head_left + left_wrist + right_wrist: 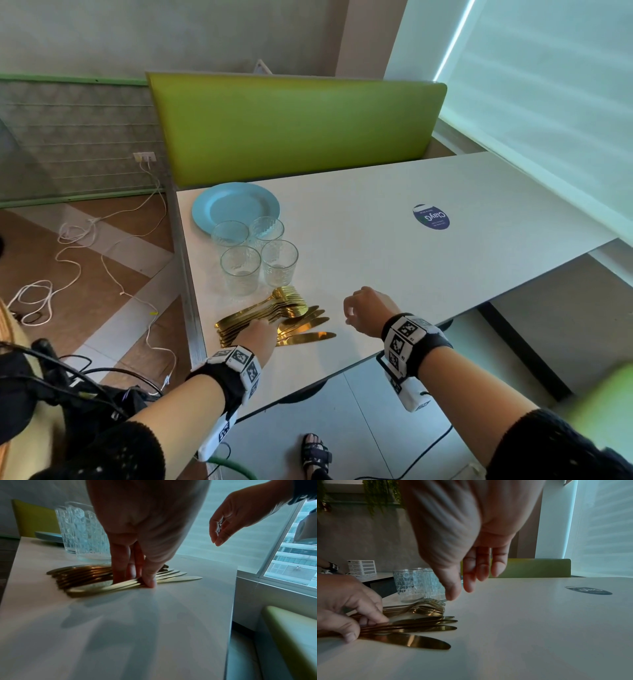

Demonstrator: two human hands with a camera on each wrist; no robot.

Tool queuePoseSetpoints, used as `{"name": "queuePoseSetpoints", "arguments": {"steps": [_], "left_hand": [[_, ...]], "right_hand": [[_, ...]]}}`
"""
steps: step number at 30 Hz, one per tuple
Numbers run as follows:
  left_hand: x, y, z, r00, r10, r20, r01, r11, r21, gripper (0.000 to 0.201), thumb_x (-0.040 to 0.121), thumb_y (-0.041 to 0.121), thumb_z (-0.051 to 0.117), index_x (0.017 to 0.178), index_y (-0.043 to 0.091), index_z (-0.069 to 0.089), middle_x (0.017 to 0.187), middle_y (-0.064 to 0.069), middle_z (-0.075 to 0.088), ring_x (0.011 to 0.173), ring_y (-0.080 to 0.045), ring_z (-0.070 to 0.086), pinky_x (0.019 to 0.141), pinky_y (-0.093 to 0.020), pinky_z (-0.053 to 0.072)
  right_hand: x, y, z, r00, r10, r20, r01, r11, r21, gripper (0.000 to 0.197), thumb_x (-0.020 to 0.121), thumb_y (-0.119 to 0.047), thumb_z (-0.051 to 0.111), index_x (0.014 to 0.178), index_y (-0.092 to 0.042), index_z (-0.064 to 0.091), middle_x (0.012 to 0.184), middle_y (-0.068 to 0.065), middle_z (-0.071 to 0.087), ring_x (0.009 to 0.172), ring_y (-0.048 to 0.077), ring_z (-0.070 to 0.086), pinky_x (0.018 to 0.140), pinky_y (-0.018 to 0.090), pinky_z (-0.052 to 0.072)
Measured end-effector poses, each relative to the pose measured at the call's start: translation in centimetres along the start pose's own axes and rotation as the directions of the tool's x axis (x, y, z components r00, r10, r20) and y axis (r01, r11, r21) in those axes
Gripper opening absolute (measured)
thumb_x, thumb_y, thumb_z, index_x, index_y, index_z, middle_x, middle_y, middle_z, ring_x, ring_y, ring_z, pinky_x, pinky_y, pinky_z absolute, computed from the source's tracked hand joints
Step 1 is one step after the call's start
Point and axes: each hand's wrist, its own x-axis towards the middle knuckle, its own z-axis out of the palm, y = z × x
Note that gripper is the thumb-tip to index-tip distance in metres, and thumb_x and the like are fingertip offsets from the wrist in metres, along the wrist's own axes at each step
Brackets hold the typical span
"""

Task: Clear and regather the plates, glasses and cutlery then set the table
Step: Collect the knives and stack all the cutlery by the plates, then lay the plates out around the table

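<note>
A pile of gold cutlery lies near the front left of the white table (394, 267): forks (287, 298) behind, knives (308, 330) in front. My left hand (260, 329) reaches down onto the handles. Its thumb and fingers pinch several knife handles (120, 584), and this grip also shows in the right wrist view (366, 627). My right hand (349, 313) hovers just right of the knife tips with loosely hanging fingers (469, 582), holding nothing. Several clear glasses (255, 255) stand behind the cutlery. Behind them sits a stack of blue plates (236, 204).
A round dark sticker (431, 216) marks the table's middle right. A green bench back (294, 126) runs along the far side. White cables (85, 246) lie on the floor left of the table. A blind-covered window (548, 102) borders the right.
</note>
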Motion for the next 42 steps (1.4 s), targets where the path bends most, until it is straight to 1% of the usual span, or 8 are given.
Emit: {"name": "queuePoseSetpoints", "arguments": {"steps": [11, 16, 22, 29, 33, 36, 38, 42], "left_hand": [[1.1, -0.2, -1.8, 0.991, 0.081, -0.109, -0.080, 0.997, 0.022, 0.024, 0.096, 0.013, 0.040, 0.115, 0.012, 0.056, 0.121, -0.005, 0.055, 0.116, -0.021, 0.050, 0.092, -0.031, 0.045], [3.3, -0.8, -7.4, 0.918, 0.110, -0.381, -0.176, 0.974, -0.140, 0.025, 0.096, 0.029, 0.043, 0.111, 0.019, 0.061, 0.115, 0.004, 0.059, 0.112, -0.014, 0.052, 0.086, -0.028, 0.046], [8.3, -3.8, -18.2, 0.832, -0.101, -0.545, -0.141, 0.912, -0.385, 0.019, 0.090, 0.026, 0.052, 0.099, 0.020, 0.068, 0.104, 0.003, 0.068, 0.100, -0.020, 0.061, 0.084, -0.032, 0.049], [17.6, -14.7, -26.3, 0.960, -0.249, -0.125, 0.102, 0.734, -0.672, 0.014, 0.090, 0.023, 0.060, 0.103, 0.017, 0.060, 0.095, -0.004, 0.059, 0.070, -0.014, 0.056, 0.058, -0.022, 0.046], [21.2, -21.3, -24.6, 0.894, -0.448, -0.006, 0.300, 0.609, -0.734, 0.024, 0.092, 0.023, 0.057, 0.114, 0.016, 0.059, 0.096, -0.007, 0.059, 0.071, -0.018, 0.055, 0.055, -0.024, 0.046], [22.6, -24.5, -21.9, 0.839, -0.531, 0.123, 0.441, 0.528, -0.726, 0.040, 0.091, 0.017, 0.058, 0.131, 0.018, 0.052, 0.108, -0.011, 0.059, 0.091, -0.028, 0.059, 0.077, -0.036, 0.053], [23.1, -25.1, -20.2, 0.829, -0.525, 0.191, 0.507, 0.564, -0.652, 0.056, 0.092, 0.012, 0.056, 0.144, 0.018, 0.035, 0.137, -0.012, 0.049, 0.119, -0.033, 0.054, 0.088, -0.036, 0.047], [23.9, -25.4, -16.4, 0.792, -0.542, 0.282, 0.606, 0.636, -0.478, 0.068, 0.090, 0.018, 0.059, 0.148, 0.016, 0.023, 0.137, -0.019, 0.050, 0.123, -0.035, 0.053, 0.087, -0.037, 0.048]], "right_hand": [[1.8, 0.7, -0.9, 0.998, 0.049, 0.036, -0.050, 0.998, 0.028, 0.019, 0.093, -0.028, 0.053, 0.105, -0.018, 0.064, 0.114, 0.003, 0.061, 0.110, 0.021, 0.056, 0.089, 0.030, 0.045], [4.5, 1.4, -2.5, 0.997, 0.065, 0.041, -0.067, 0.996, 0.052, 0.018, 0.092, -0.030, 0.055, 0.102, -0.019, 0.065, 0.113, 0.002, 0.063, 0.109, 0.021, 0.057, 0.088, 0.030, 0.046], [12.0, 2.7, -6.2, 0.994, 0.104, 0.022, -0.107, 0.978, 0.179, 0.015, 0.087, -0.031, 0.062, 0.096, -0.020, 0.069, 0.106, 0.001, 0.069, 0.103, 0.020, 0.062, 0.087, 0.029, 0.051], [23.3, 2.4, -11.8, 0.997, 0.043, 0.058, -0.055, 0.969, 0.239, 0.024, 0.088, -0.033, 0.062, 0.103, -0.016, 0.068, 0.114, 0.003, 0.067, 0.112, 0.020, 0.058, 0.098, 0.032, 0.047], [28.6, 1.2, -12.7, 0.994, 0.027, 0.109, -0.053, 0.968, 0.246, 0.032, 0.089, -0.034, 0.061, 0.112, -0.013, 0.066, 0.124, 0.004, 0.062, 0.119, 0.022, 0.054, 0.101, 0.029, 0.043], [31.6, 0.3, -11.6, 0.984, 0.041, 0.173, -0.088, 0.957, 0.278, 0.036, 0.091, -0.032, 0.059, 0.121, -0.012, 0.060, 0.130, 0.006, 0.058, 0.124, 0.021, 0.050, 0.101, 0.028, 0.041], [33.0, -0.3, -10.3, 0.976, 0.053, 0.212, -0.119, 0.943, 0.312, 0.041, 0.092, -0.032, 0.058, 0.128, -0.012, 0.053, 0.134, 0.007, 0.053, 0.126, 0.023, 0.047, 0.102, 0.030, 0.040], [35.5, -1.3, -7.4, 0.950, 0.088, 0.301, -0.214, 0.884, 0.417, 0.054, 0.091, -0.034, 0.058, 0.137, -0.014, 0.039, 0.132, 0.012, 0.054, 0.120, 0.028, 0.054, 0.099, 0.035, 0.045]]}}
